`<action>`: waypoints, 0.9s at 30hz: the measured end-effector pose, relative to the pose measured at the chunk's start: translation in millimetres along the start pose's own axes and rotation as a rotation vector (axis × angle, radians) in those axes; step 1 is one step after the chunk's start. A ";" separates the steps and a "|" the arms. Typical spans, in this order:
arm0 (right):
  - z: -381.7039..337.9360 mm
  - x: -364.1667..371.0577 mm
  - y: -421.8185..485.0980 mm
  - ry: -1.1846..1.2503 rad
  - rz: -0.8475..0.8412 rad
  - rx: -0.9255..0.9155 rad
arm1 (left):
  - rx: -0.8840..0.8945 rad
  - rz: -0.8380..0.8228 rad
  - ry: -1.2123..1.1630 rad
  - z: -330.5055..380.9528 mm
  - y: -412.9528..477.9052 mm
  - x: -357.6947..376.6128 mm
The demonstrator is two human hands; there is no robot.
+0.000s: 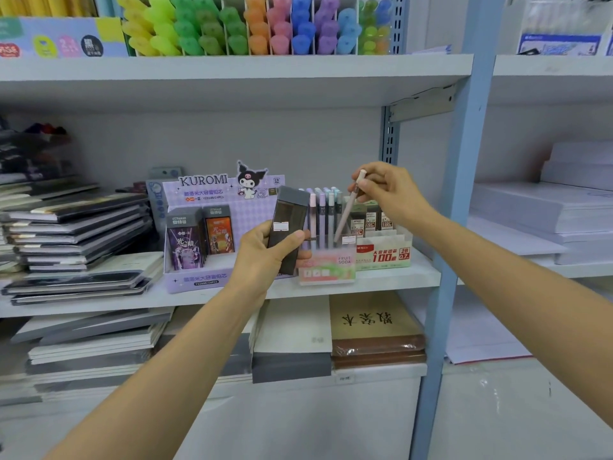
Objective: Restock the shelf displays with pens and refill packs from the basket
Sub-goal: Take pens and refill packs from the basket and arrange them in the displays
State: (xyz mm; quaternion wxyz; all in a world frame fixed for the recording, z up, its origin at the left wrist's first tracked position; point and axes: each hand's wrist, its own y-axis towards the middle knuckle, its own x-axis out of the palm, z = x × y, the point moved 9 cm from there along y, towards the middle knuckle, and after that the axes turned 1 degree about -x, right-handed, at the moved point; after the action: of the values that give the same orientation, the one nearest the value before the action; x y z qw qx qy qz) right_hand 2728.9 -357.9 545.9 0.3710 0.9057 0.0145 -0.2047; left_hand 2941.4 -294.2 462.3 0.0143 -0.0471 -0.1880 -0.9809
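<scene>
Head view: a clear Fruit Soda holder (326, 270) on the middle shelf (398, 277) carries upright pastel pens. The right hand (388, 190) has its grip pinched on a pink pen (348, 214), whose lower end is in that holder. The left hand (262, 250) has its grip wrapped round a dark refill pack (288, 224), just right of the purple Kuromi box (212, 227) holding two packs. A green box (384, 254) of small refill cases stands right of the holder; notebook stacks (76, 234) lie far left

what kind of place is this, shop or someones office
Most likely a stationery shop. Metal shelves carry a Kuromi display box of refill packs, rows of coloured highlighters above and stacks of wrapped notebooks; the right hand holds a pen at a pen tray, the left hand a dark pack.
</scene>
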 end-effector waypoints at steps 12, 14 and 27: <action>7.8 20.1 2.9 -0.096 -0.199 0.016 | 0.022 0.007 0.011 0.4 1.8 -2.1; 7.3 20.4 2.7 -0.058 -0.114 0.008 | 0.019 0.005 0.003 0.3 2.1 -2.0; -10.2 15.8 -7.7 -0.143 0.026 -0.044 | 0.025 -0.045 0.029 4.9 -2.0 5.2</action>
State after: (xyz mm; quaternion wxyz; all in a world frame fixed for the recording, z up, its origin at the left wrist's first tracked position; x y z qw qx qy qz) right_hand 2745.6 -347.3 541.3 0.3938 0.8804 -0.0191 -0.2635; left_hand 2936.6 -290.6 466.6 -0.0045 -0.0286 -0.2010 -0.9792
